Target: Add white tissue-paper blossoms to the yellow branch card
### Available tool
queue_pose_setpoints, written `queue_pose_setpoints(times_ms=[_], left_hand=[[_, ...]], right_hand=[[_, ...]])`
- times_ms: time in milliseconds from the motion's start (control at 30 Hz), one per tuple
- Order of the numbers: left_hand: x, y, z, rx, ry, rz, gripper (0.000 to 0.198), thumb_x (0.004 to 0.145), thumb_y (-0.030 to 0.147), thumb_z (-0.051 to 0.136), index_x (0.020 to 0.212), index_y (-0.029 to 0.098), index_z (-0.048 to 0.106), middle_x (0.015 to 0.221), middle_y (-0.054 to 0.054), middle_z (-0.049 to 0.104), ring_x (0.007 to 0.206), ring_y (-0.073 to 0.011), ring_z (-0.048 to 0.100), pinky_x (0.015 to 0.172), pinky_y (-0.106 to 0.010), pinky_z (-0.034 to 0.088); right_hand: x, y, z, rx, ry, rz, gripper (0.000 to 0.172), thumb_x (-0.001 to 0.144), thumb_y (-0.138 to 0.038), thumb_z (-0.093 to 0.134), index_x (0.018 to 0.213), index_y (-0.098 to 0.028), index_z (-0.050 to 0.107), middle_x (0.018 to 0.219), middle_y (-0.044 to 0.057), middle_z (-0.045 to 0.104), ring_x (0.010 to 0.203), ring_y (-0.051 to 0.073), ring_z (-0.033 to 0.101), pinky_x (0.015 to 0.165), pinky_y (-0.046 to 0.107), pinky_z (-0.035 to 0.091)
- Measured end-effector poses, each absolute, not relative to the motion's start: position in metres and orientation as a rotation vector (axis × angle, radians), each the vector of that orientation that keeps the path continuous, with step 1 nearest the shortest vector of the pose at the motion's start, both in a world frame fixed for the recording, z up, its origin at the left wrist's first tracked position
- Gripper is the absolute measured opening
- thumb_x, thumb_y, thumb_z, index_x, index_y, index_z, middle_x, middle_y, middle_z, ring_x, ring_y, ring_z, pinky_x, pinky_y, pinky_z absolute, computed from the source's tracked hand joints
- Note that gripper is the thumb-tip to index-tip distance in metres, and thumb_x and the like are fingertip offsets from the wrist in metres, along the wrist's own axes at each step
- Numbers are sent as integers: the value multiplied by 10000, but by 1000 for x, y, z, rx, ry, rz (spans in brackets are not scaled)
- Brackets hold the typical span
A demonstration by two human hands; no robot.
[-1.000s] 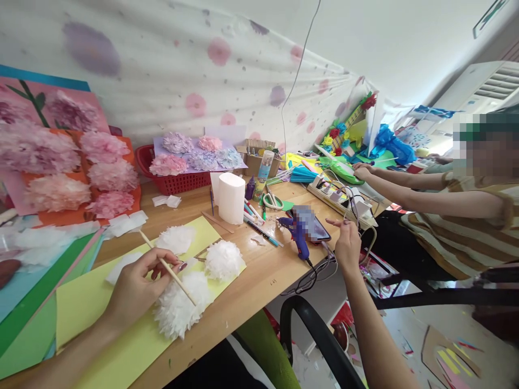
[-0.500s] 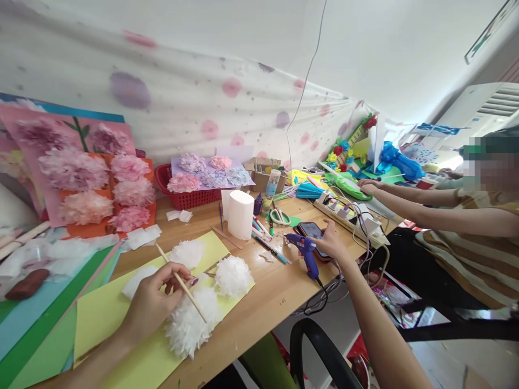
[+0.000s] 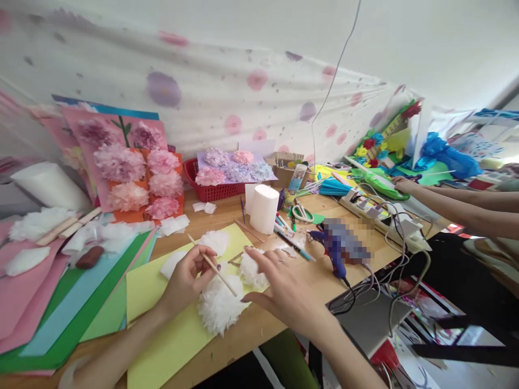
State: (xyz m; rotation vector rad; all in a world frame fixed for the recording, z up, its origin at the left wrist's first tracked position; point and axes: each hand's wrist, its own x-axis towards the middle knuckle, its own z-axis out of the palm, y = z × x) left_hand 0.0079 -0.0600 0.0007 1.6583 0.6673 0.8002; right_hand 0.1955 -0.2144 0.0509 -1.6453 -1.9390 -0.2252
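Pinched in my left hand [image 3: 190, 278] is a thin wooden stick [image 3: 221, 273], slanting down to the right over a white tissue-paper flower [image 3: 221, 302]. My right hand [image 3: 279, 286] hovers beside it with fingers apart and nothing held, partly covering another white flower [image 3: 251, 268]. A third white flower [image 3: 214, 242] sits behind my left hand. These flowers rest on a yellow sheet of paper [image 3: 162, 351]. To the right, the purple glue gun [image 3: 333, 251] stands on the table by a blurred-out patch, its cord hanging over the edge.
A white paper roll [image 3: 264, 209], scissors [image 3: 303, 212] and several pens lie behind. At right is a power strip [image 3: 381, 224] with tangled cords; a co-worker's arms [image 3: 450, 202] reach in there. A red basket [image 3: 214, 192] and coloured sheets [image 3: 81, 302] are at left.
My right hand has moved left from beside the glue gun and phone to near the stick and white flowers. My left hand still holds the stick. The view has turned left.
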Motion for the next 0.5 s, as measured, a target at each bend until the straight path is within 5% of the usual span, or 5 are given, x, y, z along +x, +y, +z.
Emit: queue_pose_setpoints(times_ms=[100,267,400,500], left_hand=[[6,-59,0,1630,614,770,243,787,303,679,949,207,526,792,3,608,726,-151,603,701,-282,487],[4,-58,2,1651,564,708,278,820,325,667,1029,207,526,761,8,602,714,-152,586,673,-277,467],[0,-48,13,1756,647,745,505,809,338,671,1247,212,454,771,18,639,596,-124,517,590,-258,409],[-7,-30,18,1787,756,811,461,748,372,705,1133,198,519,779,-3,677,552,-111,493,546,-243,367]], right_hand=[[162,-183,26,-1587,-2020,59,886,795,-508,759,1506,-203,328,984,86,639,897,262,597,762,375,526],[156,-160,9,-1422,-1835,152,419,1042,-389,370,1415,-229,476,948,75,670,846,218,594,763,354,497],[166,-165,-6,-1316,-1410,126,412,1057,-364,299,1172,-223,668,851,47,705,775,184,649,723,328,503],[172,-174,-12,-1223,-1074,39,471,1048,-362,333,873,-205,741,696,33,690,655,170,636,669,324,498]])
